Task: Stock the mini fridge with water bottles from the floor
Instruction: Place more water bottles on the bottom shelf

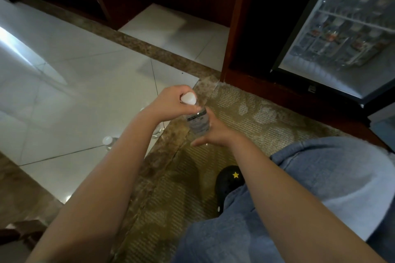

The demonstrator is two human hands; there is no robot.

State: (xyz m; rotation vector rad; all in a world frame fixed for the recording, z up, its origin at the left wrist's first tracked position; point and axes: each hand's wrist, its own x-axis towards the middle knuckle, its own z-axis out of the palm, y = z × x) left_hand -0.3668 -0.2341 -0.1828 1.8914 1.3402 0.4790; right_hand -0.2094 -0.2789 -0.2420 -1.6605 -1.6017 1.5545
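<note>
Where glossy white tiles (74, 83) meet patterned carpet (245, 117), a water bottle (197, 124) is held low, the left hand (171, 104) gripping its capped neck and the right hand (213, 132) wrapped round its body. A second bottle (108, 141) is half hidden behind the left forearm. Far right, the open mini fridge (316, 77) holds blurred drinks (333, 37).

Nothing legible here. The bottle (197, 123) at centre has a label (198, 119) with dark print, too blurred to read. Lower centre, a yellow star (235, 175) shows on the black shoe (226, 186). Upper right, the goods in the fridge (333, 79) show red marks, all unreadable.
</note>
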